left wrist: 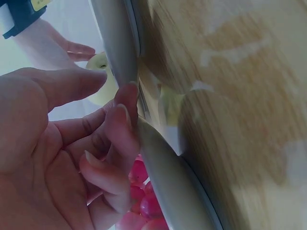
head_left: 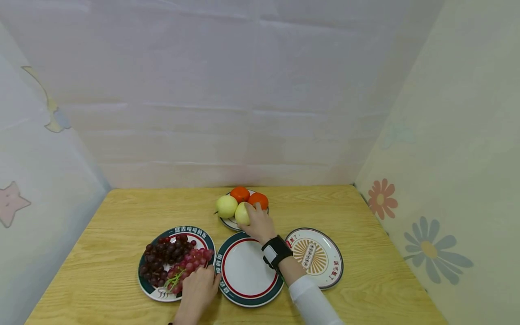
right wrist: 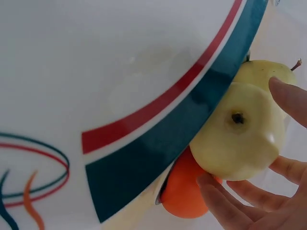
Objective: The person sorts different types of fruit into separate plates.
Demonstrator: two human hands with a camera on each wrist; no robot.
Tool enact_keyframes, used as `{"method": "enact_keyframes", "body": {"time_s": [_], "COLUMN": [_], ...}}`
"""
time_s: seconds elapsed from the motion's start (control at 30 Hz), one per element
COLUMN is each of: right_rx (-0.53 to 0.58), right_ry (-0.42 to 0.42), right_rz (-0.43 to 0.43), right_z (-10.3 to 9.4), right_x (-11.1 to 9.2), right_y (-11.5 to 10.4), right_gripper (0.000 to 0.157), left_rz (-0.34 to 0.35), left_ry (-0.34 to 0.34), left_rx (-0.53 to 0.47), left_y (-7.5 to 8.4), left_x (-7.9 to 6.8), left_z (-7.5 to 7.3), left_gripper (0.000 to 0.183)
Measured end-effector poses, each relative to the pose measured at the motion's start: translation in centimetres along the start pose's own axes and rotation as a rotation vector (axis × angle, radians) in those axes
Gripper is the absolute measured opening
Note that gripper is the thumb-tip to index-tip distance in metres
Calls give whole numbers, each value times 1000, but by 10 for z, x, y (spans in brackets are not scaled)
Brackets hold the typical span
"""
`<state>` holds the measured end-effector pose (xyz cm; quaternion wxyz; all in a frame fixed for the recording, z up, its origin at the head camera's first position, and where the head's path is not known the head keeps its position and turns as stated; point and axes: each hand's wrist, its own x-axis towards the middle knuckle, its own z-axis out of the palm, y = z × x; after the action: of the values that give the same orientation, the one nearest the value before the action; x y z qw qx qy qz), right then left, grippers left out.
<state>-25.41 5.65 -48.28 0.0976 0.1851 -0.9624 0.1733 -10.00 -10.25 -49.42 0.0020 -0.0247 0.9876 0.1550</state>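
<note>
Your right hand [head_left: 262, 225] holds the round, pale-yellow pear [head_left: 242, 214] between thumb and fingers, likely to stop it rolling; it is by the small, round, white plate [head_left: 230, 224] with 2 round, glossy orange fruits [head_left: 240, 194]. Your left hand [head_left: 199, 289], loosely curled around nothing, sits where 2 round, white, green-rimmed plates [head_left: 252, 271] meet, perhaps to steady them; you cannot tell whether it presses.

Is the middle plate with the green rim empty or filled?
The plate looks empty: its white centre shows bare in the head view.
</note>
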Motion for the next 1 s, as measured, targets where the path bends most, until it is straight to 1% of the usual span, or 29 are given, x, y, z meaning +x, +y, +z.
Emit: {"method": "enact_keyframes", "body": {"time_s": [0.23,0.33,0.43,0.5,0.57,0.7,0.8,0.9,1.0], "right_rx": [62,73,93,106,118,132,131,121,92], "right_ry": [-22,-19,-9,-11,-29,-97,-144,-183,-200], "right_rz": [5,-6,-28,-59,-87,-151,-207,-255,-290], "right_z": [-1,-7,-18,-26,-33,-40,-39,-34,-29], "right_x": [4,4,0,-6,-13,-31,-44,-57,-68], "right_y": [1,1,-1,-4,-8,-16,-20,-22,-24], "right_gripper": [69,70,71,70,69,68,68,68,67], "left_rz": [23,26,29,30,33,44,55,59,63], "left_ry": [45,46,41,45,53,88,108,103,93], "left_rx": [5,5,5,5,4,6,9,5,3], "left_y": [0,-1,-1,-1,-1,-3,-4,-4,-3], "left_x": [0,0,0,-1,-1,-2,-3,-3,-3], "left_z": [2,2,2,3,2,2,2,2,2], "left_gripper": [26,25,25,24,24,23,23,23,23]}}
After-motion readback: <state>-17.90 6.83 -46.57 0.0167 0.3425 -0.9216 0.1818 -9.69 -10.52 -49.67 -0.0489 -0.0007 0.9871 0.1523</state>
